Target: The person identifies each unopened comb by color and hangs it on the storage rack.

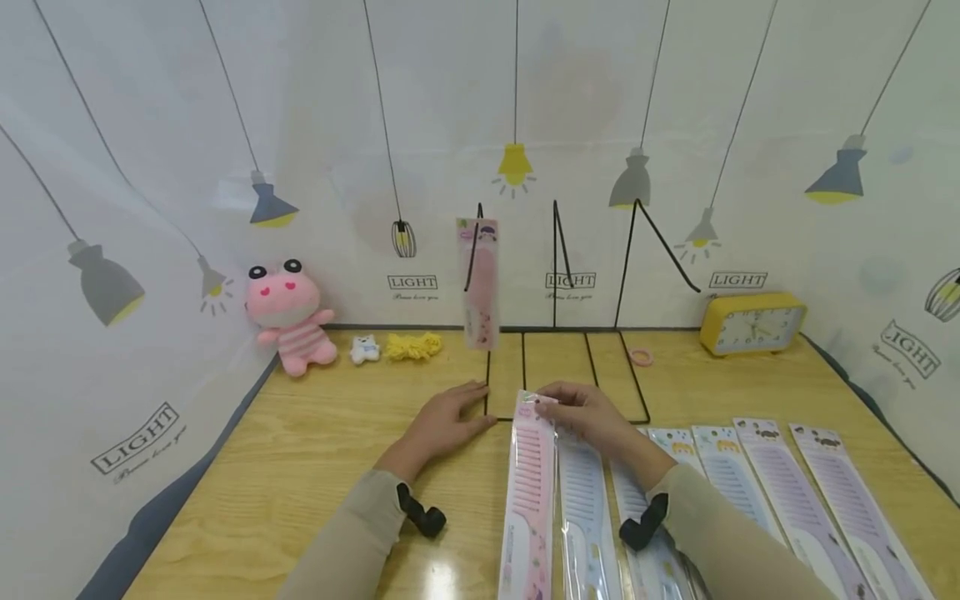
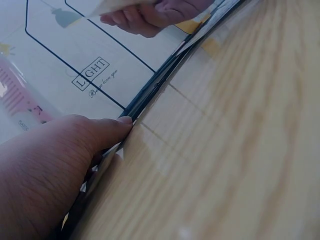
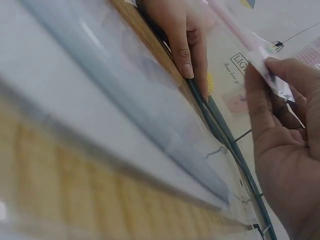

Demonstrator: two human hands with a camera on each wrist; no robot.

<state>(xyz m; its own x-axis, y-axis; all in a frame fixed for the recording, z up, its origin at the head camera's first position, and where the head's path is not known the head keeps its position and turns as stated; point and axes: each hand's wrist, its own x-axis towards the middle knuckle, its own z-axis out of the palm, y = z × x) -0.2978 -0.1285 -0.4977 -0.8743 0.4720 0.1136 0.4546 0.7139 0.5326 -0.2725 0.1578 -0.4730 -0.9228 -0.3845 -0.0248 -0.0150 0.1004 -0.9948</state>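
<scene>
Holding a pink comb (image 1: 531,483), wide-toothed, slim, inside shiny clear packaging (image 1: 517,546)

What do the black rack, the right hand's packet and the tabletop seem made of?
Black rack: probably dark-coated metal wire, thin and sharply bent.
Packet in the right hand: likely clear, glossy plastic film; the pink comb shows through, and it glints.
Tabletop: pale and shiny with wood grain; solid wood or laminate, I can't tell.

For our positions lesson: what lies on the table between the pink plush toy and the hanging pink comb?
The head view shows a small white toy, then a yellow bundle nearer the hanging comb.
</scene>
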